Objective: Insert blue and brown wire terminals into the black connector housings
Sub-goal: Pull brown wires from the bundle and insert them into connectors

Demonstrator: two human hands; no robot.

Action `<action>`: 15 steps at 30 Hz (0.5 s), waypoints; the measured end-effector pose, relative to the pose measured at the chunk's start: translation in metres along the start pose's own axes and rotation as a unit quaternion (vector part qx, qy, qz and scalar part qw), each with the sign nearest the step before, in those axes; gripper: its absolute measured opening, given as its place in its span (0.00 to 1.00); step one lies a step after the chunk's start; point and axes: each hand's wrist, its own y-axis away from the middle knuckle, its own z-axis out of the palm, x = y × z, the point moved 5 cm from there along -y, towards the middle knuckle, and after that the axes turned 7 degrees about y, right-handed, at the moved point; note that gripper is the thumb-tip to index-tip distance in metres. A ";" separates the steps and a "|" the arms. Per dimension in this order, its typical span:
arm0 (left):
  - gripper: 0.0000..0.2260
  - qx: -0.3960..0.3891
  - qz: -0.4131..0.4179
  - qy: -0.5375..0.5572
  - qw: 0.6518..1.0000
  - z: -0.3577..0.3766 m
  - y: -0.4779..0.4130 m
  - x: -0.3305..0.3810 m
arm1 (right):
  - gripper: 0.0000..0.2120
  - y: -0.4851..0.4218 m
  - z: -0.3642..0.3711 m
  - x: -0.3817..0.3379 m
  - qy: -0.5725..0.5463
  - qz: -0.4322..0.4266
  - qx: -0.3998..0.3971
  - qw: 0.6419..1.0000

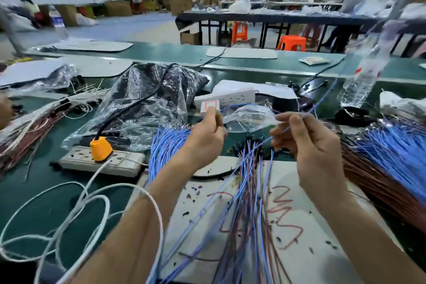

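My left hand (208, 131) is raised over the bench, fingers pinched together; what it holds is too small to make out. My right hand (306, 140) pinches a thin blue wire (322, 95) that runs up and to the right. Between and below the hands lie several finished blue and brown wires (251, 191) ending in small black connector housings (251, 140). A loose bundle of blue wires (166, 145) lies left of my left wrist. A large fan of blue and brown wires (389, 159) lies at the right.
A white board (299, 226) with red scribbles lies under the wires. A power strip (103, 161) with an orange plug (100, 148) sits left, white cable loops (69, 214) in front of it. Clear plastic bags (149, 99), a second strip (228, 98) and a water bottle (362, 76) stand behind.
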 end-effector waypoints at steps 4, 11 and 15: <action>0.10 -0.074 0.055 0.095 0.991 0.058 0.003 -0.010 | 0.12 0.025 -0.016 0.038 0.045 0.032 0.085 0.995; 0.14 -0.095 0.105 0.131 0.981 0.059 0.000 -0.028 | 0.09 0.022 -0.027 0.053 0.109 -0.031 0.139 0.984; 0.14 -0.095 0.094 0.128 0.983 0.063 0.003 -0.028 | 0.13 0.022 -0.026 0.057 0.079 -0.028 0.126 0.988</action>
